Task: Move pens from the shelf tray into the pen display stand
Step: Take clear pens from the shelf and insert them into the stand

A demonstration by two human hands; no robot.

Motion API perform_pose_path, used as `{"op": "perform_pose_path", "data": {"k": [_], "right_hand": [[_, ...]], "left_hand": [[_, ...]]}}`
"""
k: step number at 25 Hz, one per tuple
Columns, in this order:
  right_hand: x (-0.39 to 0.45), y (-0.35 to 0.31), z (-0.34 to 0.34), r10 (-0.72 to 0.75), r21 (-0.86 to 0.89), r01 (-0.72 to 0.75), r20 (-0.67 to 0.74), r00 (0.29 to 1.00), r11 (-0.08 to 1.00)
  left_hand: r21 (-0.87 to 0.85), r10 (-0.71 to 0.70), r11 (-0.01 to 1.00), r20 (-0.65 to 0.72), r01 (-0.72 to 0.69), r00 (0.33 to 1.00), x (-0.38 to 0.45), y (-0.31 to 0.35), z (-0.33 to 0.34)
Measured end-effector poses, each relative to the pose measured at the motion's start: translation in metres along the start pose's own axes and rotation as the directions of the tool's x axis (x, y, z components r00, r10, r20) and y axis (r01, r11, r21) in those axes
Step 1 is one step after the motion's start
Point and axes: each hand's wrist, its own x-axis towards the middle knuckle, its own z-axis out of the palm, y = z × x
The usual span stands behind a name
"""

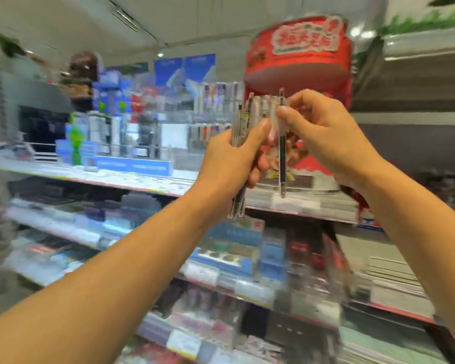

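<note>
a bunch of pens [243, 127] is gripped upright in the left hand [229, 164] — one dark pen [282, 158], vertical too, is pinched by the right hand [326, 137] just beside it.

Two hands: the left hand [227, 164] grips a bundle of pens [243, 127], too blurred to count; the right hand [326, 137] pinches one black pen [282, 153].

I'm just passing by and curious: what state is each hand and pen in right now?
Left hand: gripping a bundle of pens.
Bundle of pens: held roughly upright, fanned at the top.
Right hand: pinching one dark pen.
Dark pen: upright, tip down, beside the bundle.
Shelves: stocked, blurred.
</note>
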Motion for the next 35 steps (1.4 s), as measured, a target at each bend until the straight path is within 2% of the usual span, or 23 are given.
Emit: {"op": "perform_pose_path", "data": {"k": [3,7,11,14,18,23,27,31,35], "right_hand": [[0.022,-0.037,0.082,-0.058,0.077,0.054,0.048,0.997,0.996],[0.049,-0.077,0.187,-0.044,0.249,-0.002,0.179,0.983,0.968],[0.073,-0.105,0.279,-0.057,0.317,-0.044,0.301,0.952,0.947],[0.091,-0.114,0.345,-0.104,0.332,-0.016,0.341,0.934,0.943],[0.126,-0.114,0.431,-0.146,0.306,0.043,0.321,0.936,0.951],[0.196,-0.106,0.535,-0.168,0.281,0.088,0.275,0.947,0.956],[0.249,-0.098,0.616,-0.164,0.215,0.108,0.263,0.951,0.971],[0.283,-0.087,0.685,-0.147,0.105,0.125,0.24,0.96,0.987],[0.317,-0.076,0.744,-0.121,-0.011,0.126,0.191,0.974,0.992]], "left_hand": [[0.045,-0.024,0.999,-0.112,0.029,0.993,-0.01,0.011,-0.091],[0.037,-0.081,0.995,-0.258,0.094,0.963,-0.022,0.021,-0.204],[0.083,-0.025,0.995,-0.385,0.062,0.922,-0.033,0.018,-0.299],[0.19,0.052,0.981,-0.451,0.039,0.891,-0.032,0.008,-0.363],[0.295,0.1,0.954,-0.477,0.052,0.873,-0.016,-0.01,-0.44],[0.319,0.094,0.944,-0.512,0.088,0.854,0.042,-0.03,-0.534],[0.349,0.137,0.933,-0.565,0.085,0.813,0.09,-0.054,-0.608],[0.295,0.097,0.95,-0.591,0.102,0.801,0.127,-0.087,-0.682],[0.171,0.05,0.984,-0.533,0.049,0.845,0.172,-0.125,-0.752]]}}
